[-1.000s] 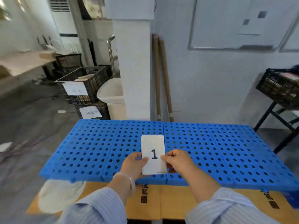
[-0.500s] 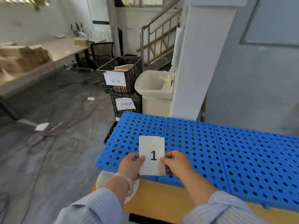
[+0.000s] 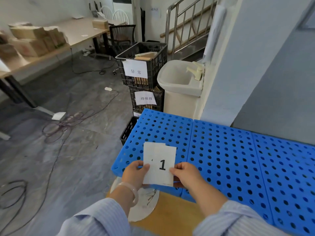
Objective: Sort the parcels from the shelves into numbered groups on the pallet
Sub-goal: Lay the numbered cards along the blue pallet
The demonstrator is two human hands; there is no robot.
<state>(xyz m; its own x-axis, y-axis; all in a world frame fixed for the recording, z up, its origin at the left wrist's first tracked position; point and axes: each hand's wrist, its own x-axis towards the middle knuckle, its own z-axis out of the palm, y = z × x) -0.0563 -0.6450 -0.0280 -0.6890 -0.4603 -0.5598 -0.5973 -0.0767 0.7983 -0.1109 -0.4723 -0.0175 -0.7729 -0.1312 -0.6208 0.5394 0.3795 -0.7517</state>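
The left hand (image 3: 134, 174) and right hand (image 3: 187, 175) pinch a white paper card (image 3: 159, 167) printed "1" between their fingers (image 3: 180, 166). Stacked black plastic crates (image 3: 157, 63) bear paper labels (image 3: 135, 69) reading 异常 and 待处理.

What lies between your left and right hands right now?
A white card marked 1 fills the gap in the head view: the left hand pinches its left edge, the right hand its right edge, over a corner of the blue pallet.

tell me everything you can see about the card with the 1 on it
The card is a white paper rectangle, taller than wide, printed with a black 1. A second sheet's edge seems to show behind its top right. It faces the camera over the near left corner of the blue pallet. The left hand pinches its left edge, the right hand its right edge.
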